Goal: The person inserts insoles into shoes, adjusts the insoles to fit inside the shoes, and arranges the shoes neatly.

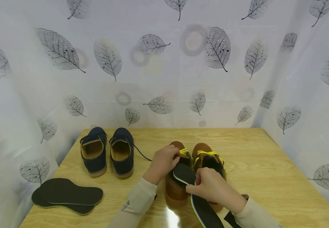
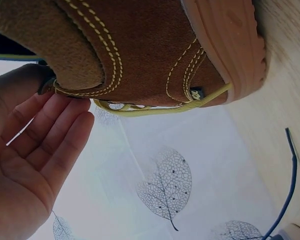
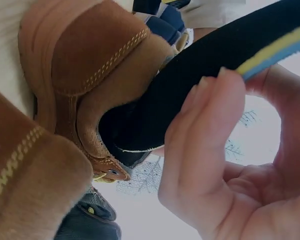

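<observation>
A brown shoe (image 1: 177, 190) with yellow laces stands on the table, toe pointing away. My left hand (image 1: 163, 163) grips its opening near the laces; in the left wrist view, thumb and fingers pinch the upper's edge (image 2: 80, 92). In my right hand (image 1: 214, 188) is a black insole (image 1: 205, 210) with a yellow and blue edge, pinched between thumb and fingers. The right wrist view shows the insole's front end (image 3: 145, 117) inside the shoe's opening, its rest sticking out behind. Close on the right stands the matching brown shoe (image 1: 203, 148), partly hidden by my right hand.
Two navy shoes (image 1: 121, 163) stand at the back left, one dark lace (image 1: 141, 152) trailing toward the brown shoes. Two black insoles (image 1: 73, 193) lie overlapped at the front left. A leaf-patterned white curtain (image 1: 167, 79) surrounds the wooden table (image 1: 261, 177).
</observation>
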